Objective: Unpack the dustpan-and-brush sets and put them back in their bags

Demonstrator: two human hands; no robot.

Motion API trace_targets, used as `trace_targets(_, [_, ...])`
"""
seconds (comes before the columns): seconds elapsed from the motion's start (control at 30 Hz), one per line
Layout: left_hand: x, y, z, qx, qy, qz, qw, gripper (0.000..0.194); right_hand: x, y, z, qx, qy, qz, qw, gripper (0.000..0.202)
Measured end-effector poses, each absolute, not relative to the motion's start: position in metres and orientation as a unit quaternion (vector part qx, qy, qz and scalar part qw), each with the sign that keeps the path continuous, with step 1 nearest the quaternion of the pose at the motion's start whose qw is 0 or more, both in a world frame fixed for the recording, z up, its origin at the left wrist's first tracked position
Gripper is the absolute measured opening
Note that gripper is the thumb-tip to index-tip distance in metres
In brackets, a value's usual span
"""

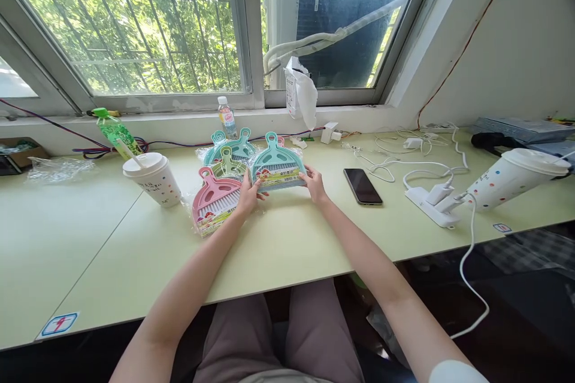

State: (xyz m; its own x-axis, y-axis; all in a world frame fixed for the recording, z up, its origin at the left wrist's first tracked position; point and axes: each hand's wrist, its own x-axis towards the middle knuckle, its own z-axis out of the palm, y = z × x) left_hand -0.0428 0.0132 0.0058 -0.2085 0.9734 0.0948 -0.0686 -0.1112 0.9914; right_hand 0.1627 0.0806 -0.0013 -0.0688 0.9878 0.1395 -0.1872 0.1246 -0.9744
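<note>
A teal mini dustpan and brush set (277, 161) in clear wrapping is held between my two hands, its handle pointing away from me. My left hand (248, 193) grips its left lower corner, fingers curled. On the right edge, my right hand (314, 184) closes with the thumb on top. Beside my left hand lies a pink dustpan and brush set (216, 200), also wrapped. Behind it are a green set (227, 163) and another teal set (242, 146), overlapping in a pile. A bit of pink shows behind the held set.
A white lidded cup (157, 182) and a green-capped bottle (115, 131) stand left. A small bottle (227, 116) is behind the pile. On the right are a phone (363, 186), a power strip (431, 206), loose white cables and another cup (507, 182) lying tilted.
</note>
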Motion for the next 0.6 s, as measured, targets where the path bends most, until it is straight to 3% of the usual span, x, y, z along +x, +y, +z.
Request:
trace_targets(0.1, [-0.0459,0.0158,0.0054,0.445,0.518,0.581,0.443,0.034,0.1619,0.0777,0.0004,-0.391,-0.512,0.542,0.540,0.037])
trace_targets(0.17, [-0.0460,0.0148,0.0062,0.440,0.525,0.581,0.440,0.029,0.1622,0.0760,0.0016,-0.377,-0.513,0.572,0.518,0.037])
trace_targets(0.3, [-0.0440,0.0122,0.0066,0.443,0.538,0.584,0.416,0.028,0.1609,0.0726,0.0019,-0.344,-0.533,0.611,0.474,0.047])
trace_targets(0.43, [-0.0422,0.0117,0.0061,0.466,0.549,0.572,0.394,0.027,0.1587,0.0729,-0.0017,-0.385,-0.537,0.576,0.481,0.062])
trace_targets(0.6, [-0.0395,0.0100,0.0069,0.466,0.571,0.556,0.384,0.038,0.1619,0.0761,-0.0010,-0.393,-0.531,0.566,0.493,0.061])
